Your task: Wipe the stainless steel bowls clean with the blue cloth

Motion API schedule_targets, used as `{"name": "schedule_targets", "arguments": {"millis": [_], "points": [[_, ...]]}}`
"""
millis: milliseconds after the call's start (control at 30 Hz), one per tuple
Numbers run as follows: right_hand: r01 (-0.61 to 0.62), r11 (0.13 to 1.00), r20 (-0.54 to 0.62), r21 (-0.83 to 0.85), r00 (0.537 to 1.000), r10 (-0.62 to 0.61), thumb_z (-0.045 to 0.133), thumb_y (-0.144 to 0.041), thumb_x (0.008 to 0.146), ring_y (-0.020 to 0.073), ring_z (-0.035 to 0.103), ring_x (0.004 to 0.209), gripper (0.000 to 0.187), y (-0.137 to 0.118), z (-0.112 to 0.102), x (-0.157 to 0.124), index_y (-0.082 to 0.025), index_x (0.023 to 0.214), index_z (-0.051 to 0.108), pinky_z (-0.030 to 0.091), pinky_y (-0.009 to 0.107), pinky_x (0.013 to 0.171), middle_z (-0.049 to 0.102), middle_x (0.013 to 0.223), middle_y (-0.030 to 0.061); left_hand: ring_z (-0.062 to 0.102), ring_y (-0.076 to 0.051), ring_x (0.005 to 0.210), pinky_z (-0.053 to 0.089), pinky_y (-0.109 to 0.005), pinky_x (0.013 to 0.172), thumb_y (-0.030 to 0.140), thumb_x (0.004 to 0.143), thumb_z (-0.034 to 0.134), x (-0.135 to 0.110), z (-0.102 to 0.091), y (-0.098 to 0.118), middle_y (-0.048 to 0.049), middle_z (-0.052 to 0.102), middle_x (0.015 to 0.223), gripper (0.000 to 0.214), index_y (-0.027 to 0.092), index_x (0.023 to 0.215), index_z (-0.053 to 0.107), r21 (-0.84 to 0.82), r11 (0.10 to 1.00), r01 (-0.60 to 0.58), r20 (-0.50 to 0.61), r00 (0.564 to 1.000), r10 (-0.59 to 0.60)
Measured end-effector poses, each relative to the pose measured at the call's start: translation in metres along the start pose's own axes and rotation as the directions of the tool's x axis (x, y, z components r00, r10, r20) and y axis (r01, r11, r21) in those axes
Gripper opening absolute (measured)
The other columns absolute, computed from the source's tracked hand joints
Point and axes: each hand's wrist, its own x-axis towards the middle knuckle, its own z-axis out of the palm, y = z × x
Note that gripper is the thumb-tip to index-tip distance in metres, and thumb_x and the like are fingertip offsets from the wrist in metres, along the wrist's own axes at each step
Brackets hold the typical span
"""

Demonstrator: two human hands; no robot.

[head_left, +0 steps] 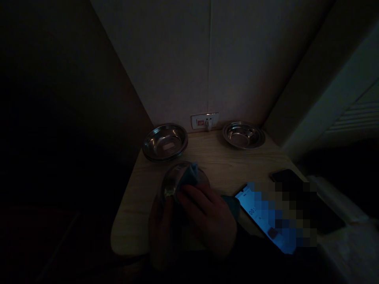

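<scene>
A shiny metal bowl (169, 179) is held over the near part of the small wooden table. My left hand (161, 225) grips its near left rim, thumb on the inner side. My right hand (204, 213) is closed on a blue-green cloth (189, 176) and presses it into the bowl. Part of the cloth sticks up above the fingers, and another part hangs out to the right of the hand. The light is dim, and the bowl's near side is hidden by both hands.
Metal bowls (166, 144) sit at the table's back left, and more metal bowls (242, 136) at the back right. A lit phone (260, 217) lies right of my hands, beside a dark phone (286, 175). A wall socket (205, 120) holds a plug. The wooden tabletop (133, 213) has a rounded left corner.
</scene>
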Motion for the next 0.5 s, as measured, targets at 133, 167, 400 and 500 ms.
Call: {"name": "schedule_targets", "arguments": {"millis": [133,167,400,500], "points": [[0.010,1.000,0.038,-0.017,0.999,-0.010,0.035,-0.019,0.097,0.0206,0.059,0.091,0.033,0.003,-0.010,-0.020,-0.014,0.106,0.067,0.054,0.033,0.070,0.071,0.104,0.0068,0.065,-0.020,0.084,0.053,-0.028,0.071,0.044,0.073,0.068,0.000,0.000,-0.004,-0.0051,0.071,0.092,0.035,0.019,0.098,0.066,-0.032,0.998,0.045,0.014,0.999,-0.044],[0.009,0.999,0.045,-0.031,0.999,-0.008,0.035,-0.019,0.097,0.0205,0.059,0.090,0.033,0.004,-0.012,-0.022,-0.015,0.106,0.067,0.054,0.033,0.070,0.071,0.103,0.0070,0.065,-0.019,0.085,0.052,-0.027,0.071,0.044,0.074,0.068,0.000,0.001,-0.005,-0.0052,0.070,0.094,0.036,0.020,0.100,0.065,-0.050,0.998,0.047,0.010,0.999,-0.046],[0.042,0.999,0.018,-0.011,0.999,-0.042,0.038,-0.018,0.096,0.0215,0.060,0.092,0.031,0.002,-0.005,-0.005,-0.013,0.106,0.066,0.054,0.033,0.071,0.070,0.104,0.0095,0.065,-0.018,0.086,0.052,-0.025,0.073,0.043,0.070,0.072,0.000,0.002,-0.004,-0.0034,0.070,0.093,0.036,0.021,0.098,0.065,-0.085,0.996,0.028,0.026,0.999,-0.026],[0.033,0.999,0.037,-0.021,0.999,-0.032,0.038,-0.017,0.096,0.0204,0.060,0.091,0.030,0.004,-0.009,-0.014,-0.013,0.106,0.066,0.054,0.032,0.070,0.070,0.101,0.0096,0.065,-0.017,0.080,0.052,-0.025,0.068,0.042,0.072,0.070,-0.001,0.002,-0.004,-0.0035,0.070,0.089,0.035,0.020,0.097,0.066,-0.079,0.996,0.040,0.019,0.999,-0.039]]}}
